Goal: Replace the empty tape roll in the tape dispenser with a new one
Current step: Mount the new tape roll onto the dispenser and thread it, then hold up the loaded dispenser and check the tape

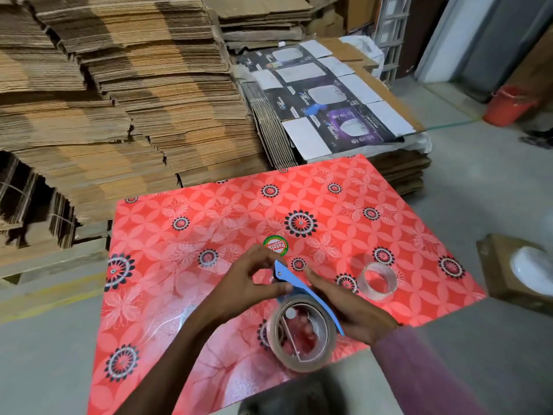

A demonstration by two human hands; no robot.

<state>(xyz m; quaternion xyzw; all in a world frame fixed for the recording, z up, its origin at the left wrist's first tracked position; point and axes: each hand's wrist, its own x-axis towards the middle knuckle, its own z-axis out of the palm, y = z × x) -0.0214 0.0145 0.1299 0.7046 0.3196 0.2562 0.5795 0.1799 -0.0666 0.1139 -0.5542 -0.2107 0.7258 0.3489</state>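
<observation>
A blue tape dispenser (294, 284) is held above the red flowered table top (209, 223). A full roll of clear tape (302, 335) sits on the dispenser's lower end, near me. My left hand (254, 280) pinches the dispenser's upper end with curled fingers. My right hand (350, 307) grips the dispenser's blue frame from the right side. A thin, nearly empty clear tape roll (377, 281) lies flat on the table to the right of my hands.
Tall stacks of flattened cardboard (119, 94) stand behind the table. Printed flat cartons (329, 100) lie on a pile at the back right. A brown box with a white object (517, 271) sits right of the table. An orange bucket (508, 106) stands on the floor.
</observation>
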